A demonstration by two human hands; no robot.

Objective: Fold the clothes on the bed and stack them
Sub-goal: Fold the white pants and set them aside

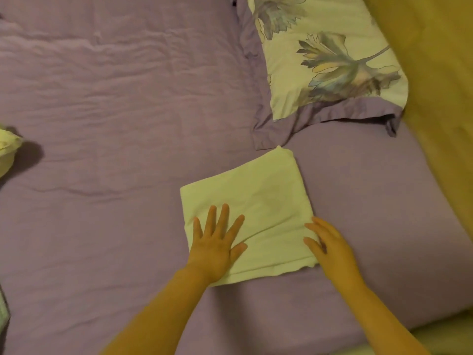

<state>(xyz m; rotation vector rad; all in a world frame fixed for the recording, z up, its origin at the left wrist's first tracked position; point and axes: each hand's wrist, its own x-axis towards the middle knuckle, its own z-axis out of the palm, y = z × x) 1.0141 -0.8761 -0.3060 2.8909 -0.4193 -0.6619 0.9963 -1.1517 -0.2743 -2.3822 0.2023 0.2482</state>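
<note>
A pale folded cloth (258, 201) lies as a rough square on the purple bed sheet (115, 98), just in front of the pillow. My left hand (217, 242) presses flat on the cloth's near left part with fingers spread. My right hand (330, 247) rests at the cloth's near right edge, fingers straight, touching the fabric. Neither hand grips anything.
A floral pillow (330, 52) with a purple border lies at the back right. A yellow wall or board (435, 85) runs along the right side. Another pale garment (6, 149) shows at the left edge. More light fabric (3, 313) peeks in at the lower left.
</note>
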